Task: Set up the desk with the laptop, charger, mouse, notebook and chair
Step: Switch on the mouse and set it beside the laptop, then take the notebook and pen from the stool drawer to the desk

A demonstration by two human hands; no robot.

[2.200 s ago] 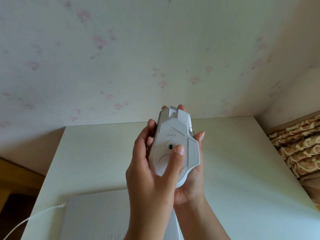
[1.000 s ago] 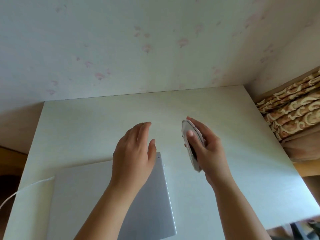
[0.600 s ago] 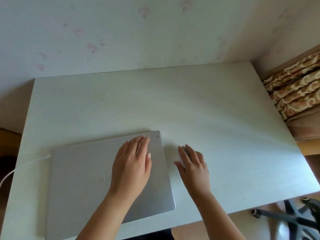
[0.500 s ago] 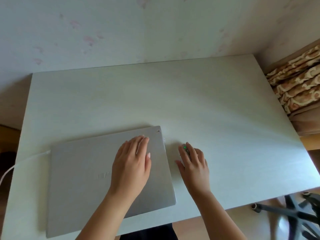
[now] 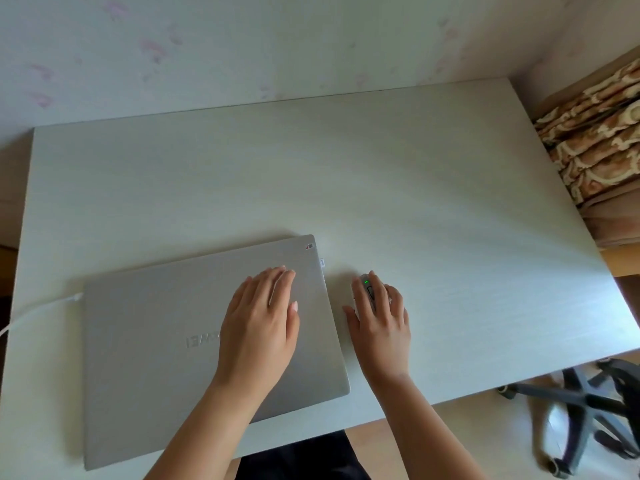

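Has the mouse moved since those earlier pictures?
Yes. The mouse came down from the air onto the desk, right of the laptop, under the right hand.

mouse now down on desk, led lit green.

Mouse just right of laptop; chair apparently beyond desk.

Setting: a room in a home, used as a study corner. Evidence: pale wallpaper with faint pink motifs; light wood-grain surface against the wall; patterned brown-and-cream fabric at right; swivel chair base on light flooring.
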